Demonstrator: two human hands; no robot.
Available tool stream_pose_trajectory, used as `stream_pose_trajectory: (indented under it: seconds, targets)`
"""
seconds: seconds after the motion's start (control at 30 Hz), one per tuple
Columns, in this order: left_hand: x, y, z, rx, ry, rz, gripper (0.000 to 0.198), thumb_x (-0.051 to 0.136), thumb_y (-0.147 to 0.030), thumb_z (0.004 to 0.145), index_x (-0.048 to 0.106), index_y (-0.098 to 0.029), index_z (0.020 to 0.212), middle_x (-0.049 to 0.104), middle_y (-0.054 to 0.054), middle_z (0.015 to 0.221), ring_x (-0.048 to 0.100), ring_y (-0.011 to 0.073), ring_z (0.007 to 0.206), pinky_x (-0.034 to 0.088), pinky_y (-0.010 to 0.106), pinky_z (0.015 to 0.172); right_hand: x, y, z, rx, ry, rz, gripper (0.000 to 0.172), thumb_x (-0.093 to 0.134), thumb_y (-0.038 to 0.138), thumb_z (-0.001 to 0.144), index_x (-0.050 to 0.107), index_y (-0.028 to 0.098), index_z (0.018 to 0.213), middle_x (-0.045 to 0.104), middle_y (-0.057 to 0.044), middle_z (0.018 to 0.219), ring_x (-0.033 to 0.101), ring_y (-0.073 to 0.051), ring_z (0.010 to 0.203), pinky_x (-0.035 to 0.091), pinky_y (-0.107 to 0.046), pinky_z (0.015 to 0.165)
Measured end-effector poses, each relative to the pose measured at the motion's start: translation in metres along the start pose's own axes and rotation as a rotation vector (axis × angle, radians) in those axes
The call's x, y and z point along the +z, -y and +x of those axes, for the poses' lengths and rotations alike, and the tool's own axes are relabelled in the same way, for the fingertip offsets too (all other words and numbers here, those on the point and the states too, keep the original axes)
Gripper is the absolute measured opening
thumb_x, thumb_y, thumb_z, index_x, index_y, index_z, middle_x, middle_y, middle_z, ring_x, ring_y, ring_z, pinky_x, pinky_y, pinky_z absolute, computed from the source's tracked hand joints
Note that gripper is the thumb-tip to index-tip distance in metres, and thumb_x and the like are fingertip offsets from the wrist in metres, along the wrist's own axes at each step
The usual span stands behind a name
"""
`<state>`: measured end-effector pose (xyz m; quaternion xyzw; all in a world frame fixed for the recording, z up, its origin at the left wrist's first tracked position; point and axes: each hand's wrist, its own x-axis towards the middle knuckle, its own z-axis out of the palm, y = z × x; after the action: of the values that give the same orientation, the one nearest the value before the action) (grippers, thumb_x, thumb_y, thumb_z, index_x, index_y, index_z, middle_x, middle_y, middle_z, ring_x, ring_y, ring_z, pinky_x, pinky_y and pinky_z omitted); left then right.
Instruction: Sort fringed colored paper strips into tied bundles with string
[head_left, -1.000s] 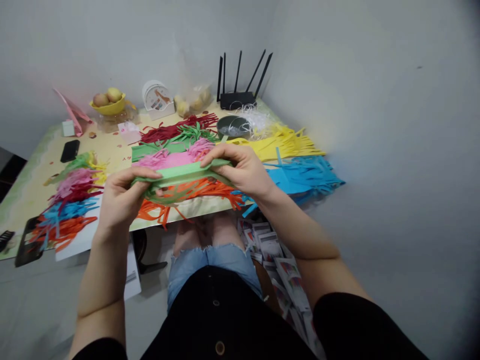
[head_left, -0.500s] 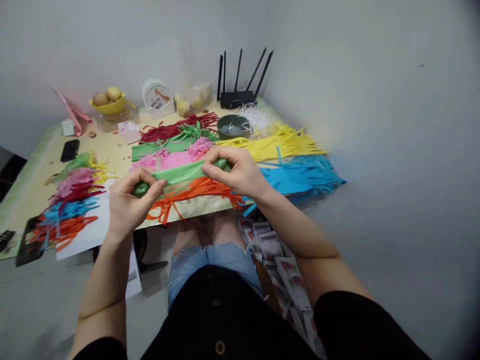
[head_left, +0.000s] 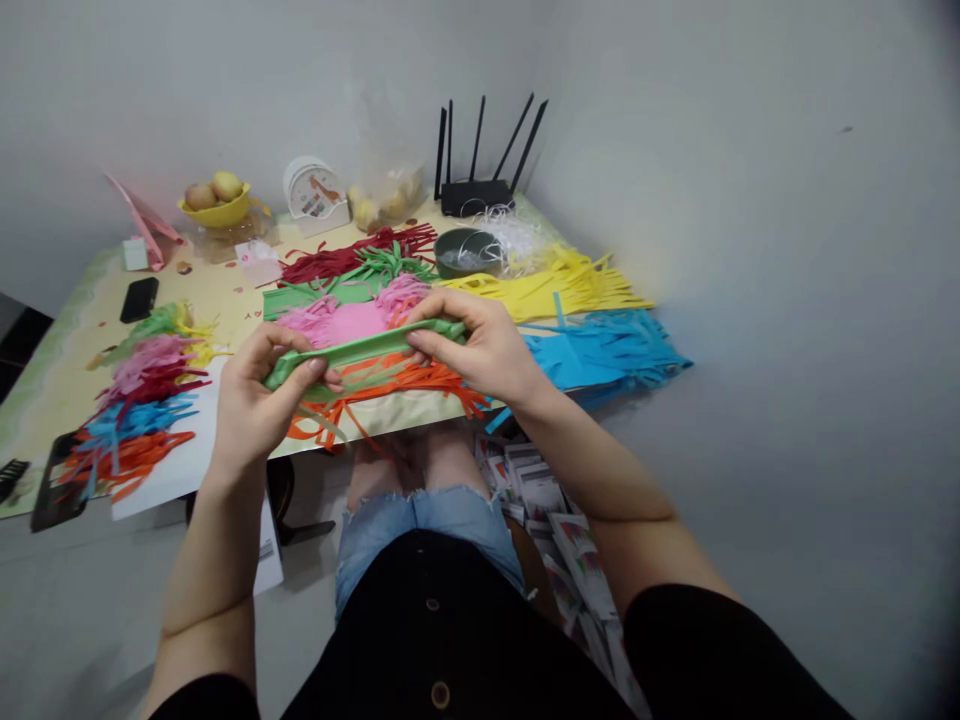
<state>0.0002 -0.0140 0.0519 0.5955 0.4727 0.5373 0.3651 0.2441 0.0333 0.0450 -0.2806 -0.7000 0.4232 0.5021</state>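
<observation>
"While both hands are up in front of the body, what do they have hold of?"

"One green strip, stretched between them above the near edge of the table. The left hand pinches one end, thumb against curled fingers, and the right hand pinches the other end the same way."

"So neither grip is loose?"

"Both are closed on it, with the hands apart and the strip bridging the gap. Thin, see-through green folds sag below; how many layers there are, I can't tell."

"What's around the grip?"

"Right under it, orange fringe lies along the table edge. Just beyond the strip comes pink fringe, then a green fringed sheet, then dark red fringe."

"And to the sides?"

"Right of the right hand, blue fringe spreads out, with yellow fringe past it. Left of the left hand there's a pile of mixed tassels and, farther off, a black phone. Beyond the right hand sit a dark bowl and a router."
</observation>
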Motion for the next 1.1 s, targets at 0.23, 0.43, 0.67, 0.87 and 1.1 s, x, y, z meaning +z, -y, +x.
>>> stream_pose_trajectory:
  seconds: [0.23,0.43,0.67,0.87,1.1]
  targets:
    - [0.013,0.001,0.001,-0.007,-0.074,-0.241,0.013,0.078,-0.026,0.072,0.068,-0.017,0.073,0.065,-0.001,0.059,0.066,0.0142,0.056,0.064,0.036,0.073,0.009,-0.007,-0.002,0.037,-0.053,0.252,0.017,0.073,0.033,0.081,0.074,0.017,0.083,0.074,-0.002,0.079,0.068,-0.010,0.062,0.060,-0.023,0.063]
    - [0.016,0.003,0.001,0.002,-0.079,-0.284,0.014,0.074,-0.021,0.071,0.062,-0.017,0.064,0.062,-0.001,0.060,0.059,0.0100,0.052,0.063,0.039,0.083,0.009,-0.008,0.000,0.017,-0.027,0.228,0.009,0.065,0.022,0.078,0.072,0.015,0.076,0.072,-0.001,0.073,0.065,-0.010,0.061,0.058,-0.023,0.063]
    - [0.009,0.012,-0.001,0.134,-0.011,0.016,0.026,0.072,-0.034,0.080,0.061,-0.019,0.063,0.061,0.002,0.062,0.058,0.0143,0.060,0.054,0.030,0.066,0.005,-0.011,0.000,0.011,0.021,0.024,0.018,0.067,0.033,0.083,0.069,0.015,0.079,0.071,-0.003,0.075,0.063,-0.011,0.065,0.053,-0.024,0.065]
    - [0.008,0.010,-0.003,0.246,-0.042,0.379,0.011,0.076,-0.026,0.080,0.067,-0.021,0.084,0.066,-0.001,0.073,0.060,0.0126,0.063,0.047,0.024,0.065,0.005,-0.009,-0.004,-0.087,-0.003,-0.263,0.018,0.063,0.022,0.087,0.069,0.019,0.103,0.074,-0.007,0.106,0.068,-0.018,0.097,0.052,-0.032,0.090]
    - [0.008,0.008,-0.005,0.216,0.010,0.422,0.009,0.072,-0.028,0.085,0.069,-0.020,0.084,0.076,0.003,0.077,0.071,0.0161,0.070,0.053,0.025,0.068,0.004,-0.008,-0.004,-0.021,0.007,-0.224,0.006,0.065,0.022,0.086,0.066,0.017,0.088,0.074,-0.005,0.089,0.069,-0.017,0.083,0.055,-0.031,0.080]
